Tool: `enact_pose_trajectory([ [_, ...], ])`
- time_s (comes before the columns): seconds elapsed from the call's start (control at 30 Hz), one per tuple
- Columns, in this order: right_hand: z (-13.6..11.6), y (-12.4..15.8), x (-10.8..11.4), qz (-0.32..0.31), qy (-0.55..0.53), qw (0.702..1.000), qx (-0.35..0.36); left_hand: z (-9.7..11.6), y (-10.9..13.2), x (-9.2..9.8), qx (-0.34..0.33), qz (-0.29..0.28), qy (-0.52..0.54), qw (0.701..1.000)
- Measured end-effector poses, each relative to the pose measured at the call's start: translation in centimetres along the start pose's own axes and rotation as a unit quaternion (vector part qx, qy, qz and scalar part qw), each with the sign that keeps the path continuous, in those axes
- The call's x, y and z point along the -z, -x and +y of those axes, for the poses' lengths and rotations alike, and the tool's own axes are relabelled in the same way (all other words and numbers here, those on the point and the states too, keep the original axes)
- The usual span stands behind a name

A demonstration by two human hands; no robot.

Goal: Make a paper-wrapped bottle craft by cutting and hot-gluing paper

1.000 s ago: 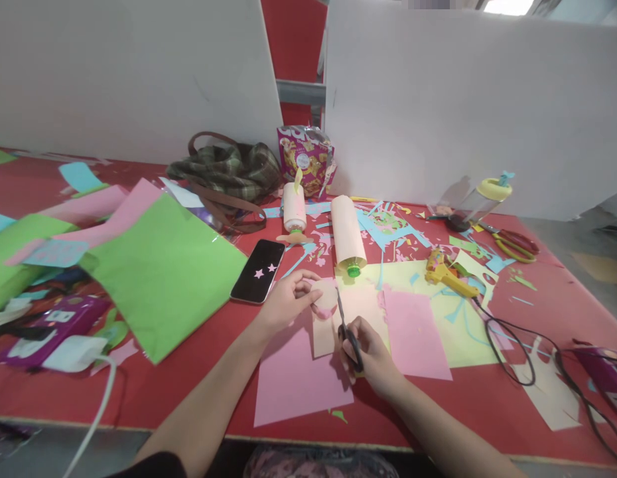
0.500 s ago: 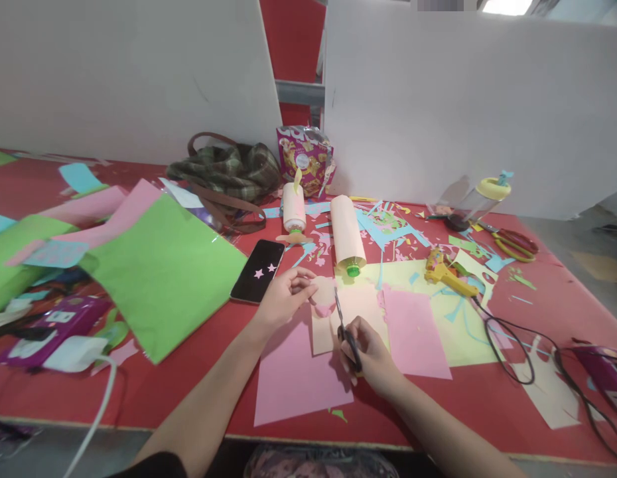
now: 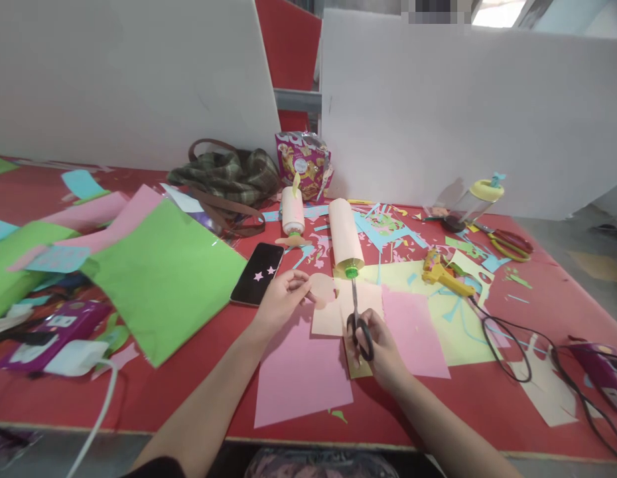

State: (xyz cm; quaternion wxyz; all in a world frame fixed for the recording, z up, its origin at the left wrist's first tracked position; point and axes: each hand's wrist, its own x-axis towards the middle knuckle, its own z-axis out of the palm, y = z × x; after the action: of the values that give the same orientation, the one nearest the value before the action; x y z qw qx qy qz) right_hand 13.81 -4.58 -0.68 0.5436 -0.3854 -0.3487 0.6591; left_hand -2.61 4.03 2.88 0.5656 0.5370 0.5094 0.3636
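Observation:
A small round piece of peach paper [image 3: 322,288] is pinched at its left edge between the thumb and fingers of my left hand [image 3: 287,295]. My right hand [image 3: 381,350] grips black-handled scissors [image 3: 356,312], whose blades point away from me and look closed. The scissors are apart from the round piece, to its right. Beneath both hands lie peach paper sheets [image 3: 365,302] and a larger pink sheet [image 3: 301,378]. Just beyond the scissor tips a peach paper-wrapped bottle [image 3: 345,232] with a green cap lies on its side.
A phone [image 3: 257,273] with pink paper stars lies left of my left hand, beside a green sheet [image 3: 164,279]. On the right are a yellow glue gun [image 3: 446,275], its black cord, and red-and-yellow scissors [image 3: 510,244]. Paper scraps [image 3: 388,226] litter the back.
My right hand has drawn the scissors rightward, away from the round peach piece, and their blades have come together. My left hand still holds the piece, now turned flatter to view.

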Motion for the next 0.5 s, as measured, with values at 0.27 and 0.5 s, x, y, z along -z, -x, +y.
enact_pose_trajectory([
  [0.27, -0.3, -0.5, 1.3, 0.055, 0.019, 0.997, 0.058, -0.1, 0.5, -1.1, 0.069, -0.049, 0.105, 0.991],
  [0.5, -0.6, -1.0, 1.5, 0.156, 0.161, 0.97, 0.093, -1.4, 1.3, -2.6, 0.07, -0.174, 0.048, 0.981],
])
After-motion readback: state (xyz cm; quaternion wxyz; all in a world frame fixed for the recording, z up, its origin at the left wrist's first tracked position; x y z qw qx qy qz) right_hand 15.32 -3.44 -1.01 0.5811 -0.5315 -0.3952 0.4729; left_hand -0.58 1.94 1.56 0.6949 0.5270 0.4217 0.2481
